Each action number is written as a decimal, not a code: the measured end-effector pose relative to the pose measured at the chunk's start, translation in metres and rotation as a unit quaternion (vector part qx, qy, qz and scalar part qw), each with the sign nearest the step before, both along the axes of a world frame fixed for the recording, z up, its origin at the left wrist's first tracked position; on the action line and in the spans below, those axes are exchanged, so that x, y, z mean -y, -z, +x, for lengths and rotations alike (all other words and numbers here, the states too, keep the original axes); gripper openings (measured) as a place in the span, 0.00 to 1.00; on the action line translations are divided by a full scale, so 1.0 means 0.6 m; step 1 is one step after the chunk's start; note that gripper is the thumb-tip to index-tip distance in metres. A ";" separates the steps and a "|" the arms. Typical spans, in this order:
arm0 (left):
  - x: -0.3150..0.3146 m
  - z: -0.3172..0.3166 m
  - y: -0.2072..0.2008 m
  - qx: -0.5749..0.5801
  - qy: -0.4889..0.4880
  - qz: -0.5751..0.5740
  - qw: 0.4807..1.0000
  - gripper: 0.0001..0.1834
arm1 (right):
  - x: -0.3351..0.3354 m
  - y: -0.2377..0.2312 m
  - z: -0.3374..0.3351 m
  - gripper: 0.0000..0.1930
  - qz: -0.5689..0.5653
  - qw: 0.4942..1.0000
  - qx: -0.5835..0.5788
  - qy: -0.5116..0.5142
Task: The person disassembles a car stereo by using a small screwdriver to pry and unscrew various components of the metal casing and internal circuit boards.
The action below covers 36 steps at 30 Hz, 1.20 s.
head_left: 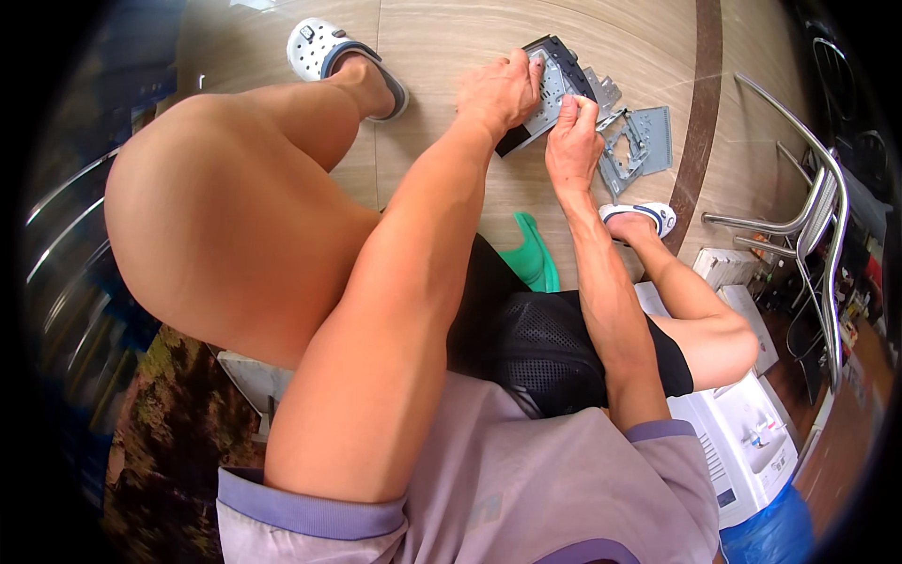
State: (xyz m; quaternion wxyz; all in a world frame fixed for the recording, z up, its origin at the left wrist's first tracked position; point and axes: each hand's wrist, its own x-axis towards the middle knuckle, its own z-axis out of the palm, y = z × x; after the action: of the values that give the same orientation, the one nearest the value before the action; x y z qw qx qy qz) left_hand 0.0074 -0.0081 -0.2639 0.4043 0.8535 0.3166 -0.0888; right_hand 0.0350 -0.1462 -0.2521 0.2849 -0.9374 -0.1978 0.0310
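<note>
A flat black housing with a perforated grey metal plate (561, 77) lies on the floor ahead of me, tilted to one side. My left hand (498, 92) is closed over its left edge, with the fingertips partly out of sight. On the near right side of the plate, my right hand (574, 146) has its thumb pressed against curled fingers; whatever is pinched there is too small to make out. Just right of the housing lies a small grey metal bracket (603, 89). Beside my right hand rests a grey frame with cut-outs (653, 136).
My feet, in white clogs (321, 49), stand on either side of the work. A green plastic piece (536, 254) lies between my legs. Chair legs of shiny metal tube (827, 207) rise at the right. A white appliance (728, 451) and blue bag (775, 534) sit lower right.
</note>
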 end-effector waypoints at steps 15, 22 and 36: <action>0.018 -0.001 0.000 0.009 -0.012 0.005 1.000 0.27 | -0.005 0.010 0.004 0.11 0.001 1.000 0.017 0.005; 0.022 -0.006 0.005 0.031 -0.026 0.008 0.999 0.25 | -0.002 0.017 0.010 0.09 -0.056 0.996 0.058 -0.042; 0.023 -0.003 0.007 0.032 -0.030 0.014 0.999 0.25 | 0.010 0.021 0.029 0.09 -0.046 0.988 0.100 -0.105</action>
State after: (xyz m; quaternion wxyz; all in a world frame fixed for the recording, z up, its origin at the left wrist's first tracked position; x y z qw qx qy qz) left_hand 0.0055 -0.0220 -0.2680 0.4051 0.8516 0.3296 -0.0447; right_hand 0.0522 -0.1522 -0.2646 0.2153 -0.9221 -0.3207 -0.0238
